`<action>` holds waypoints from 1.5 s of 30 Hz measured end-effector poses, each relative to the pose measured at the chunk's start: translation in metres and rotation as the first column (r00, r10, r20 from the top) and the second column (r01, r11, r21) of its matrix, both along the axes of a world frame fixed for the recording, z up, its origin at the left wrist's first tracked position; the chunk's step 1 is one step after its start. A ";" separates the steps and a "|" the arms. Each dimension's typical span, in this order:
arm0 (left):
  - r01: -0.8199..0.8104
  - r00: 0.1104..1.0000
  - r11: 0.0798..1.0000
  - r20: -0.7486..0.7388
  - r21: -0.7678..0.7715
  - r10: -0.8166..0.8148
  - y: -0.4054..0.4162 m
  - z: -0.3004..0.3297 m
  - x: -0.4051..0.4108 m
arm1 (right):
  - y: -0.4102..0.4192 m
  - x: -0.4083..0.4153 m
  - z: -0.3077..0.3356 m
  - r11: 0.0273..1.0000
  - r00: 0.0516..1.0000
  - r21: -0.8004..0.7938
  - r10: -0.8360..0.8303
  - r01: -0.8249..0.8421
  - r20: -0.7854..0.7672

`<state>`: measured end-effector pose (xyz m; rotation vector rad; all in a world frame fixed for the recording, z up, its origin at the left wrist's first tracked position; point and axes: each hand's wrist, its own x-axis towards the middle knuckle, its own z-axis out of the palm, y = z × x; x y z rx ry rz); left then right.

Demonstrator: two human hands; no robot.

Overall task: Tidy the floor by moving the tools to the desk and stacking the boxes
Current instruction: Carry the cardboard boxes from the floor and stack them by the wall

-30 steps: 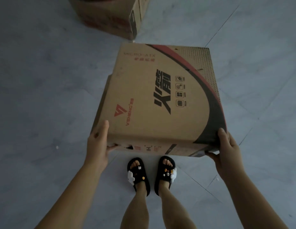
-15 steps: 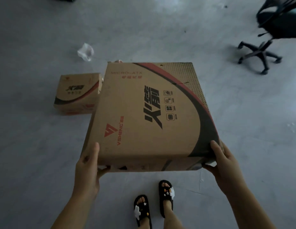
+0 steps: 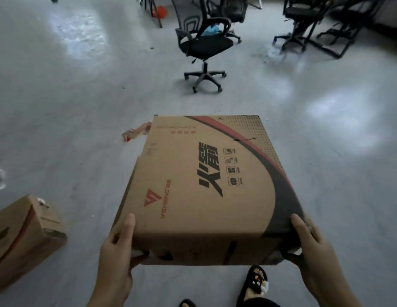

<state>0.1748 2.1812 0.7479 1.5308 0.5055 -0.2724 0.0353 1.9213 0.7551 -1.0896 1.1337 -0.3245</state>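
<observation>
Cardboard box (image 3: 206,187), printed in red and black, is held above a grey floor (image 3: 71,120) in the head view, the left hand (image 3: 117,251) and right hand (image 3: 313,249) each gripping a near corner. A second box (image 3: 22,238) lies lower left; an office chair (image 3: 204,47) stands beyond.

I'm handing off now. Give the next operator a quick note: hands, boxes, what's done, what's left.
Left hand and right hand each have a grip on a near corner of the big box, carried above the floor.
A second box lies on the floor at the lower left.
Done: big box lifted.
Left: stack the boxes. No tools or desk in view.
</observation>
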 end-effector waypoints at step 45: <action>0.904 0.423 0.427 0.136 0.001 -0.896 -0.916 0.040 0.201 | -0.667 0.046 0.015 0.439 0.453 -0.116 -0.876 0.891 0.168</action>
